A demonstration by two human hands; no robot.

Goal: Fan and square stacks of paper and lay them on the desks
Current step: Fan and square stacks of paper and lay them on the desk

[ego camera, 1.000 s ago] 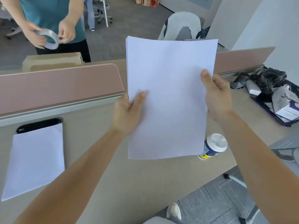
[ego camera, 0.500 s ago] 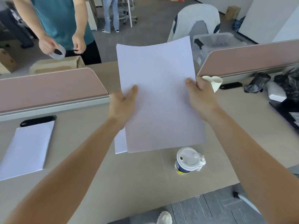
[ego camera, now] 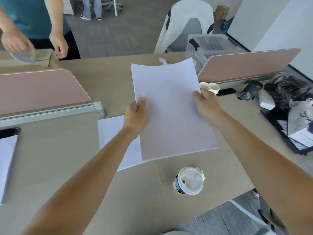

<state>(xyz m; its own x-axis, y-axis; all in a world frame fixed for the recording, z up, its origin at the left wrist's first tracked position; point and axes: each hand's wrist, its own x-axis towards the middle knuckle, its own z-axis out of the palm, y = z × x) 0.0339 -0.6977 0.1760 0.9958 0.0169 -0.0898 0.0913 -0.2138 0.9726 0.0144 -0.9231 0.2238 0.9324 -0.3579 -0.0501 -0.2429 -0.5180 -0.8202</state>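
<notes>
both hands are holding the paper stack (ego camera: 171, 107) up off the desk (ego camera: 67, 167), approx mid-view. left hand (ego camera: 135, 116) is pinching its 9 o'clock edge, thumb on top, other fingers mostly hidden under the sheets. right hand (ego camera: 207, 106) is clamping the 3 o'clock edge the same way, thumb over, fingers curled behind. gripping opposite long edges is prob. letting the sheets flex (the 12 o'clock edge is bowing a bit), so i'm judging this as fanning/squaring in the air, w/ laying down not yet done.

a 2nd stack (ego camera: 110, 131) is lying flat on the desk at 8 o'clock of the held one, partly under the left forearm. a 3rd stack (ego camera: 6, 158) is lying at the far 9 o'clock edge of view.

containers: the lidded cup (ego camera: 189, 181) at 5 o'clock is standing upright, contents hidden. two paper cups (ego camera: 210, 87) are sitting at 2 o'clock, just past the right hand, insides not visible. the clear bin (ego camera: 210, 44) at 1 o'clock is holding smth pale, too blurry to name. the black tray (ego camera: 274, 126) at 3 o'clock is holding papers & bags.
</notes>
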